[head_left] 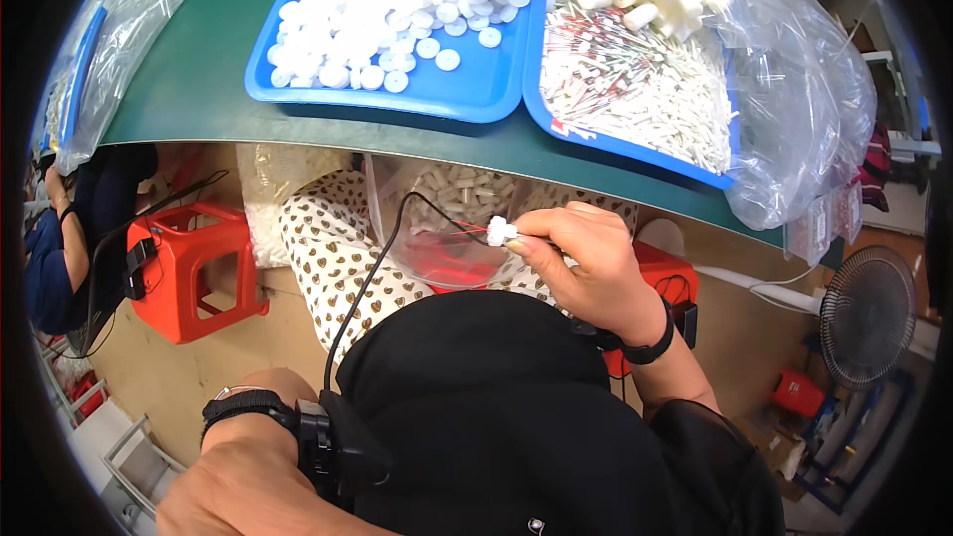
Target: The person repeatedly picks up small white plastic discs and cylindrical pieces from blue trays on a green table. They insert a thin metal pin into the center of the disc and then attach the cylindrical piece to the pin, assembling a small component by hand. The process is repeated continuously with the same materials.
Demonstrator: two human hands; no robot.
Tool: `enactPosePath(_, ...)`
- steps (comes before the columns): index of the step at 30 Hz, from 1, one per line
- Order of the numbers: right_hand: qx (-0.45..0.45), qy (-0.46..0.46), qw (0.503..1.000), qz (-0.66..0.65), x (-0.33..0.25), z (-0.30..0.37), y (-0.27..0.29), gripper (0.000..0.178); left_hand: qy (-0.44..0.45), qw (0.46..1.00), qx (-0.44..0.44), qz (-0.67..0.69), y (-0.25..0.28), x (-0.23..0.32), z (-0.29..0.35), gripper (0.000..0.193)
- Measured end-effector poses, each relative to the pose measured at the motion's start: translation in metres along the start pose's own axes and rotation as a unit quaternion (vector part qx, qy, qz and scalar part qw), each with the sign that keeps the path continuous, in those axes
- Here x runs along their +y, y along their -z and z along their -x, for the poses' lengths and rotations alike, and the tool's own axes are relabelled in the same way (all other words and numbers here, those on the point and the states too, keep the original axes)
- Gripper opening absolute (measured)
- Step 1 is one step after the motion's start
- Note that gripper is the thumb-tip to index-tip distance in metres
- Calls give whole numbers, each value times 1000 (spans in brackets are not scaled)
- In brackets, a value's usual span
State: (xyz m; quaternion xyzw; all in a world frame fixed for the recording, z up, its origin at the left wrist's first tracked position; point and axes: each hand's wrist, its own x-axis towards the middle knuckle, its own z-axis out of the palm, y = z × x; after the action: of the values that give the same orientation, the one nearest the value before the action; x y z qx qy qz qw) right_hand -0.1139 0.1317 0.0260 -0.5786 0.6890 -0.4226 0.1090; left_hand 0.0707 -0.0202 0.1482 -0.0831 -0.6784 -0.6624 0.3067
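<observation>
My right hand (586, 253) is closed in a pinch over my lap. Between thumb and forefinger it holds a small white plastic piece (499, 231) with thin red wires trailing to the left. Just beyond it, a clear plastic bag (382, 203) between my knees contains white cylindrical pieces (462, 189). At the lower left is my left arm, with a black wrist strap (248, 407) and a small black device (316, 442). The fingers of my left hand cannot be made out. A black cable (369, 283) loops up from that device toward the held piece.
On the green table (199, 99), a blue tray (476, 89) bears white discs. A second blue tray (685, 171) holds thin red-and-white wired parts below white cylinders. Clear plastic bags (794, 129) lie right. Red stools (194, 278), a fan (869, 318) and a person (60, 248) are nearby.
</observation>
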Motion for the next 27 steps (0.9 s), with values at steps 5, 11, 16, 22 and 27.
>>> enactPosePath(5,-4,6,1000,10,-3,-2,1,9,-19,999,-26,14,-9,2,-1,19)
enactPosePath(11,-5,4,1000,4,-2,-4,-2,9,-36,999,-27,21,-15,10,6,20)
enactPosePath(16,-7,-1,1000,-5,2,0,-2,10,2,1000,4,27,-4,-1,3,20)
enactPosePath(22,-10,2,1000,1,0,-4,-2,9,29,999,8,31,1,0,2,21)
enactPosePath(27,-10,-2,1000,1,0,-4,-3,9,19,999,-15,32,-7,4,2,21)
